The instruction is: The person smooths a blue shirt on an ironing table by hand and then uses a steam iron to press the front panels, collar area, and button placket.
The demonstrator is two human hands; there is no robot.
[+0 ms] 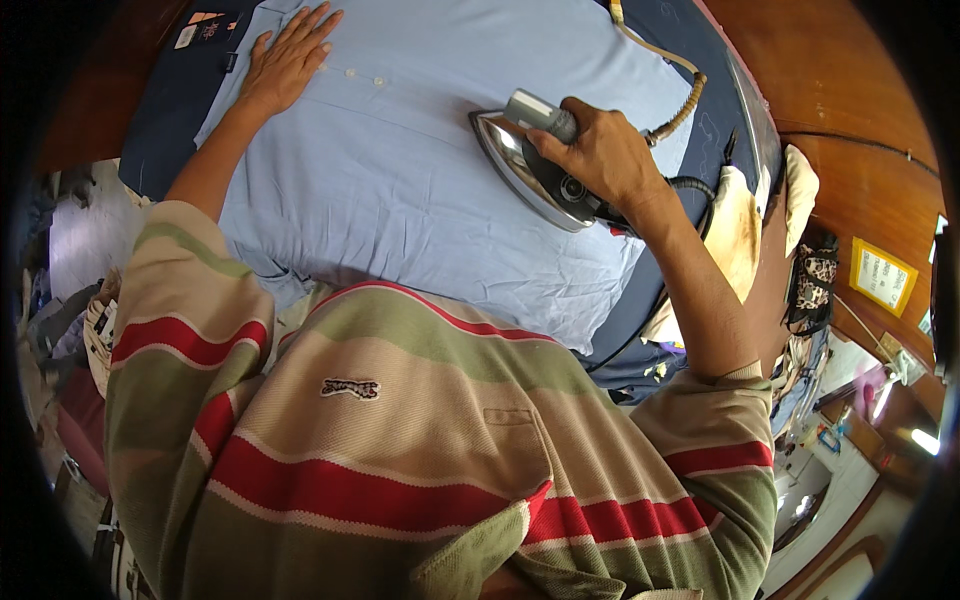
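My right hand (600,150) grips the iron (535,170) on the light blue shirt (400,180); my left hand (290,60) lies flat, fingers spread, well left of the iron.

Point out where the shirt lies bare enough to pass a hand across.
The widest bare stretch of the light blue shirt lies between the left hand and the iron, below the button row. The right side is crowded: right hand on the iron, its cord beyond.
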